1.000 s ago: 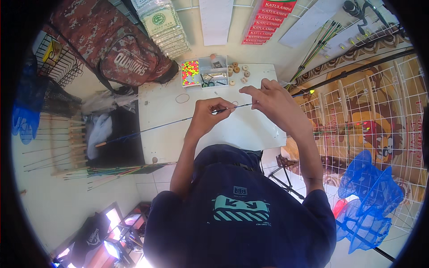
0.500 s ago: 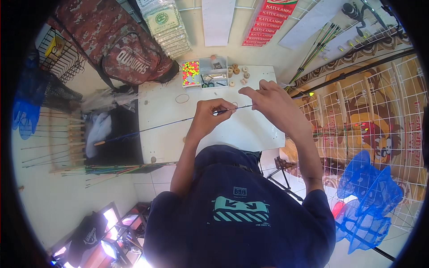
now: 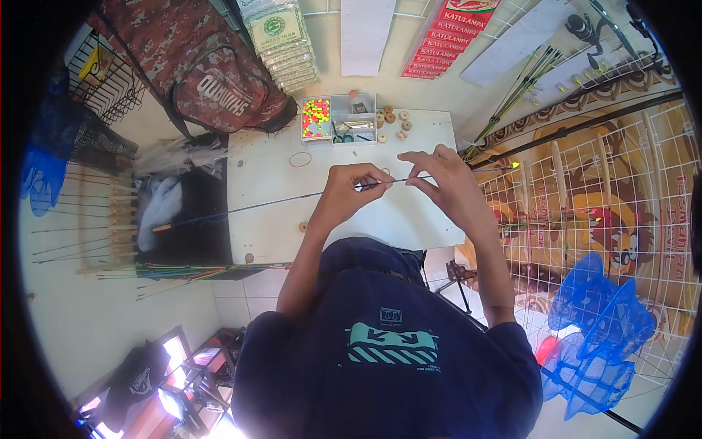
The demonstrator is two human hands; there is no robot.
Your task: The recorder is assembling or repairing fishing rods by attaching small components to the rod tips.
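Observation:
A thin blue fishing rod [image 3: 248, 208] stretches across the table in front of me, its wooden handle [image 3: 161, 228] at the left and a bright yellow-green tip [image 3: 515, 166] at the right. My left hand [image 3: 348, 193] pinches the rod between thumb and fingers near the middle. Just to the right, my right hand [image 3: 452, 184] has its thumb and a finger closed around the rod, with the index finger lifted above it. Whether a fine thread is also between those fingertips is too small to tell.
On the white table [image 3: 270, 238], a compartment box [image 3: 340, 144] holds coloured beads and small tools, beside several cork rings [image 3: 402, 126]. A thin ring [image 3: 300, 159] lies nearer. Rods [image 3: 175, 271] bundle at left; a wire grid [image 3: 585, 183] and blue nets [image 3: 603, 322] stand at right.
My right hand has drawn its thumb in to the rod close to my left fingers; before, its index finger was stretched out above. The whole view has shifted slightly.

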